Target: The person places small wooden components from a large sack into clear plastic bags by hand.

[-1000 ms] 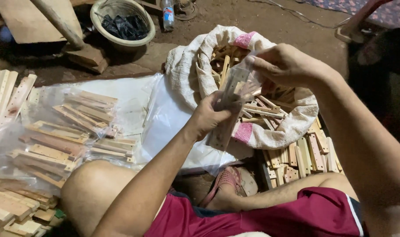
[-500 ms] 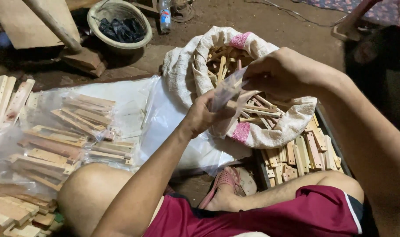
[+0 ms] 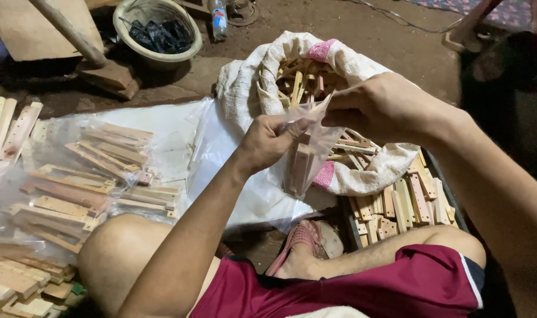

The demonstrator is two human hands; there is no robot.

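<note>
1. Two hands, left hand [image 3: 268, 144] and right hand [image 3: 381, 109], both pinch one clear plastic bag [image 3: 308, 154] with closed fingers.
2. The bag hangs over the white sack [image 3: 374, 171], holding pale wooden sticks.

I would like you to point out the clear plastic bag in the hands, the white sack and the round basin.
clear plastic bag [image 3: 307, 156], head view, its lower half, holding wooden pieces.
white sack [image 3: 242, 82], head view, its rolled left rim.
round basin [image 3: 133, 15], head view, its inner wall.
</note>
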